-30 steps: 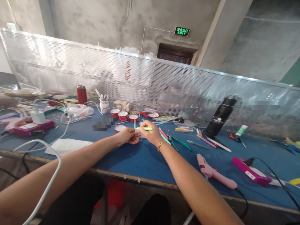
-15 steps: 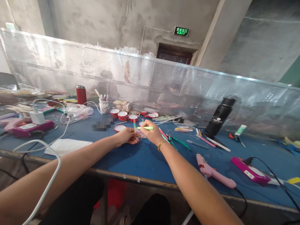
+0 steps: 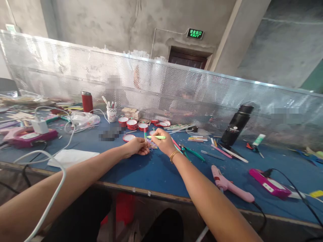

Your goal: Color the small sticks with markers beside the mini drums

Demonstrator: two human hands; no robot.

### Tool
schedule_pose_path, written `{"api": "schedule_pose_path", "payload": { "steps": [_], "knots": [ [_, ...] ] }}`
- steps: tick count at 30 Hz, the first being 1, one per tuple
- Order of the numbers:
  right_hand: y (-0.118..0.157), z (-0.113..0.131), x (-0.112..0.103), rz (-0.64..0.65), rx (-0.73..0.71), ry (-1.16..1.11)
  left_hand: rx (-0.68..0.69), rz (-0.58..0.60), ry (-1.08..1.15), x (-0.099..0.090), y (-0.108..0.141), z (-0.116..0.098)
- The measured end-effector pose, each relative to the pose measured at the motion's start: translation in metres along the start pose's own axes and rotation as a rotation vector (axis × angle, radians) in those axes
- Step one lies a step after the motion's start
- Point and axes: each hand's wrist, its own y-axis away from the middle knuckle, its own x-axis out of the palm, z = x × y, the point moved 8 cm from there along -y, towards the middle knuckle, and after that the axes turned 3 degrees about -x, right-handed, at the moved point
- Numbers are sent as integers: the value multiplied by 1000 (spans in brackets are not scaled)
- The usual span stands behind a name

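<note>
My left hand (image 3: 138, 146) is closed on the lower end of a thin upright stick (image 3: 145, 133), banded in red, green and other colours. My right hand (image 3: 165, 143) pinches a light green marker pen (image 3: 159, 137), which lies almost level with its tip at the stick. Beneath the hands is a small heap of coloured bits (image 3: 152, 145), partly hidden. Close behind stand several small round red-rimmed white pieces (image 3: 131, 123), some stacked. Another red-rimmed disc (image 3: 128, 138) lies just behind my left hand.
Green-handled pliers (image 3: 193, 153) lie right of my right hand. Further right are a pink glue gun (image 3: 230, 186), a black bottle (image 3: 237, 125) and a magenta power strip (image 3: 270, 183). A pen cup (image 3: 111, 114) and red flask (image 3: 87, 102) stand behind; a white cloth (image 3: 73, 158) lies left.
The marker and my right hand have shifted very slightly at the stick. My left hand keeps its hold in the same place.
</note>
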Motion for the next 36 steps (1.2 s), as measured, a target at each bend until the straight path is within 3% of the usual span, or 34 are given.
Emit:
{"api": "schedule_pose_path", "payload": {
  "steps": [30, 36],
  "knots": [
    [-1, 0, -3, -38, 2, 9, -7, -11, -11, 1, 3, -2],
    [-1, -3, 3, 5, 20, -42, -14, -16, -18, 3, 7, -5]
  ]
}}
